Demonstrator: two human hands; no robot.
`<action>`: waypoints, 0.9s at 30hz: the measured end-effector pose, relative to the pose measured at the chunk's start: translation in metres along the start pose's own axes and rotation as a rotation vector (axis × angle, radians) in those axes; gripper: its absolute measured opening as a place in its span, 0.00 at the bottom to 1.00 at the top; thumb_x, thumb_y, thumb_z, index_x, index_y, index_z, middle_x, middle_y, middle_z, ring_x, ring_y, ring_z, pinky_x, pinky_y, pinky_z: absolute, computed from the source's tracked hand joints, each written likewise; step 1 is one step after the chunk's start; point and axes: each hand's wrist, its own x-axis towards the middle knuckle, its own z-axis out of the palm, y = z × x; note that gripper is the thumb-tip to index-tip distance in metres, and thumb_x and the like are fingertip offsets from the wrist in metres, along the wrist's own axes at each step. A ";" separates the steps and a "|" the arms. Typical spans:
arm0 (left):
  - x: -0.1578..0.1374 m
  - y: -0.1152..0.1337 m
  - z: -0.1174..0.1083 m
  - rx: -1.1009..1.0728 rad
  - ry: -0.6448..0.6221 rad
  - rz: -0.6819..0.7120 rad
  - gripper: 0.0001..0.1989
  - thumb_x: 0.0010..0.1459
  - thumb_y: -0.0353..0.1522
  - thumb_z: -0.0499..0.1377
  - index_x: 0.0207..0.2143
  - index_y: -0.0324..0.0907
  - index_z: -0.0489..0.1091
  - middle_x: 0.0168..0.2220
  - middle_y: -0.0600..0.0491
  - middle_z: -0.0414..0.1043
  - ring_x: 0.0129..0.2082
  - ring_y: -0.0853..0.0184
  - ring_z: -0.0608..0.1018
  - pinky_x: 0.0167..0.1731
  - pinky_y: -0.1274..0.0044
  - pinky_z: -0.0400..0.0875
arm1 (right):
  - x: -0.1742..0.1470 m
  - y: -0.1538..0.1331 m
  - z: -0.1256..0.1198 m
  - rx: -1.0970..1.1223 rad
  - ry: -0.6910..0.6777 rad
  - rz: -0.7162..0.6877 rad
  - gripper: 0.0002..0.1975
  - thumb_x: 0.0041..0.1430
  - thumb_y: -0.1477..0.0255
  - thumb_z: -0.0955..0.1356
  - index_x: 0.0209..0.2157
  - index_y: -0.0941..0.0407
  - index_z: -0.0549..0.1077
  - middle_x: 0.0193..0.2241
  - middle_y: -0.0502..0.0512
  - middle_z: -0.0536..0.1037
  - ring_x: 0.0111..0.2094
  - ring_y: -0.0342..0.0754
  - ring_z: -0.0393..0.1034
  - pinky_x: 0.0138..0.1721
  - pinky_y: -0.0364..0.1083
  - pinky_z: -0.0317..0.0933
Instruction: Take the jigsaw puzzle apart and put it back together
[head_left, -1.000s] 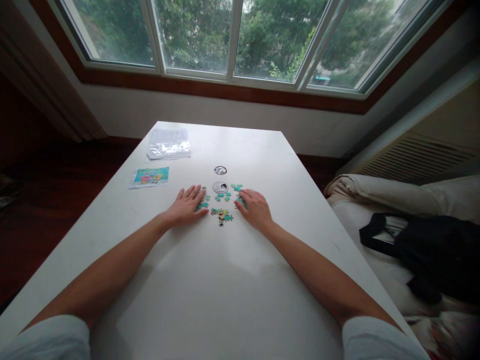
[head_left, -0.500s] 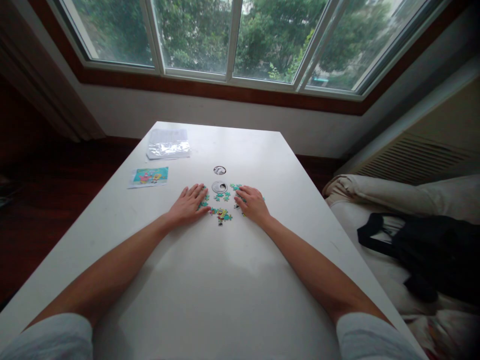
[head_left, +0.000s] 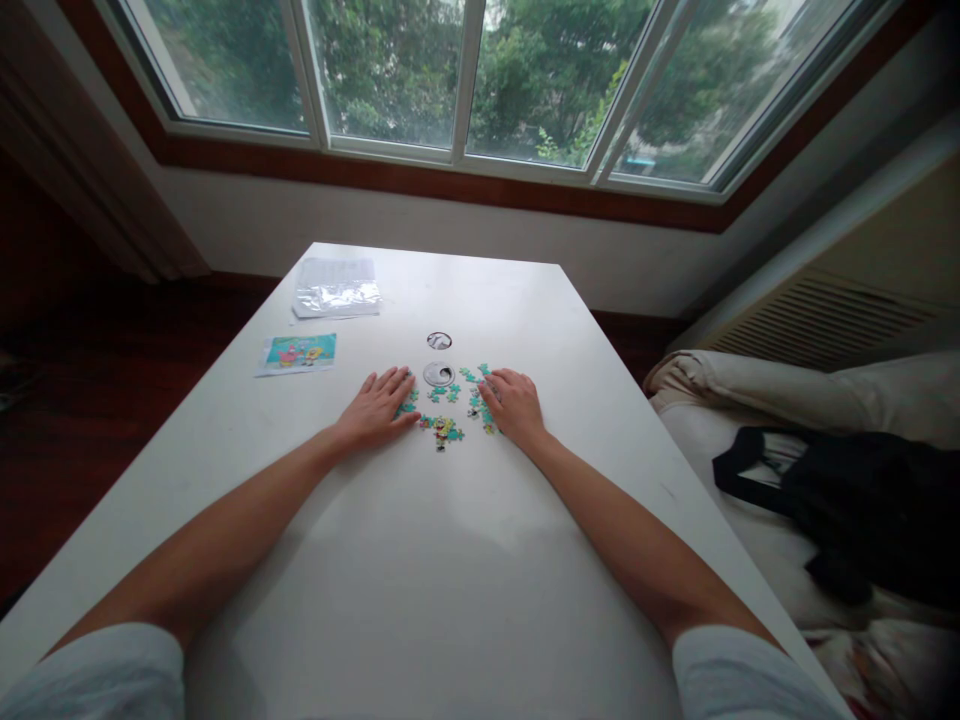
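Note:
My left hand [head_left: 379, 405] lies flat on the table with its fingers spread, over the left edge of some small teal jigsaw pieces [head_left: 409, 403]. Across from it, my right hand [head_left: 517, 408] rests palm down, fingers loosely bent, its fingertips at the right-hand group of jigsaw pieces [head_left: 478, 396]. Between the hands sits a joined cluster of puzzle pieces [head_left: 442, 432] showing a yellow cartoon figure. A few loose teal pieces [head_left: 444, 394] lie just beyond it. What is under each palm is hidden.
Two round black-and-white designs, a larger disc [head_left: 439, 374] and a smaller disc [head_left: 439, 341], are beyond the pieces on the white table [head_left: 420, 580]. A picture card [head_left: 300, 352] and a clear plastic packet [head_left: 337, 288] lie at the far left. Dark clothing [head_left: 870, 500] is on the right-hand seat.
My right hand has shifted slightly to the right, uncovering more of the teal pieces at its fingertips. My left hand has stayed in place.

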 end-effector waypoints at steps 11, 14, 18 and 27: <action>0.007 -0.001 -0.001 -0.015 -0.061 -0.034 0.39 0.69 0.56 0.41 0.74 0.46 0.45 0.76 0.50 0.39 0.75 0.56 0.45 0.72 0.59 0.38 | 0.000 -0.003 0.002 -0.108 -0.290 -0.108 0.35 0.70 0.48 0.59 0.72 0.48 0.54 0.74 0.58 0.47 0.74 0.59 0.41 0.70 0.63 0.42; 0.009 -0.001 0.001 0.008 -0.042 -0.034 0.41 0.68 0.57 0.41 0.75 0.46 0.44 0.76 0.50 0.37 0.75 0.55 0.44 0.72 0.59 0.37 | 0.000 -0.004 0.002 -0.130 -0.324 -0.131 0.35 0.71 0.48 0.58 0.72 0.47 0.53 0.74 0.57 0.46 0.74 0.58 0.38 0.71 0.64 0.39; 0.012 0.001 0.001 0.028 -0.041 -0.054 0.41 0.68 0.57 0.40 0.75 0.44 0.44 0.76 0.49 0.35 0.75 0.55 0.43 0.72 0.58 0.38 | 0.004 -0.004 0.003 -0.142 -0.331 -0.125 0.36 0.70 0.47 0.57 0.73 0.48 0.53 0.74 0.58 0.45 0.75 0.58 0.38 0.71 0.63 0.39; 0.033 -0.008 -0.001 0.012 -0.040 -0.046 0.39 0.70 0.54 0.40 0.75 0.43 0.44 0.76 0.48 0.36 0.75 0.56 0.43 0.72 0.57 0.39 | 0.024 -0.004 0.010 -0.130 -0.423 -0.184 0.39 0.69 0.43 0.52 0.74 0.47 0.47 0.75 0.57 0.38 0.75 0.59 0.32 0.72 0.64 0.36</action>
